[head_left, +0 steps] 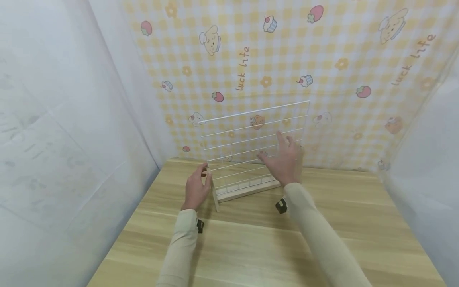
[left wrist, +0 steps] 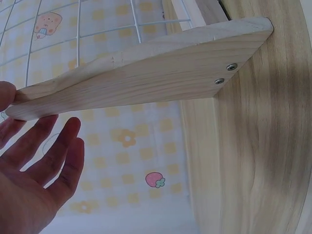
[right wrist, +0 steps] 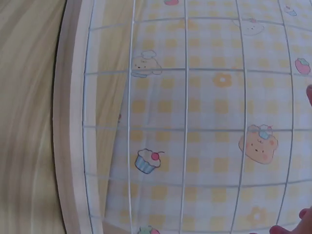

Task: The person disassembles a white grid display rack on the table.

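A white wire grid rack (head_left: 251,149) with a wooden base bar (head_left: 247,189) and wooden side panels stands upright on the wooden table. My left hand (head_left: 197,187) is at the upper end of its left side panel (left wrist: 141,70). In the left wrist view, the left thumb lies on one side of that panel's rounded tip and the fingers on the other, pinching it. My right hand (head_left: 285,161) is spread before the right part of the grid, holding nothing visible. Only its fingertips (right wrist: 304,214) show at the right wrist view's edge. The right side panel is mostly hidden behind that hand.
Behind the rack hangs a yellow checked cloth (head_left: 272,71) with cartoon prints. White sheets (head_left: 53,119) enclose the left and right sides. The wooden table top (head_left: 244,251) stretches in front of the rack. Small dark devices are at both wrists.
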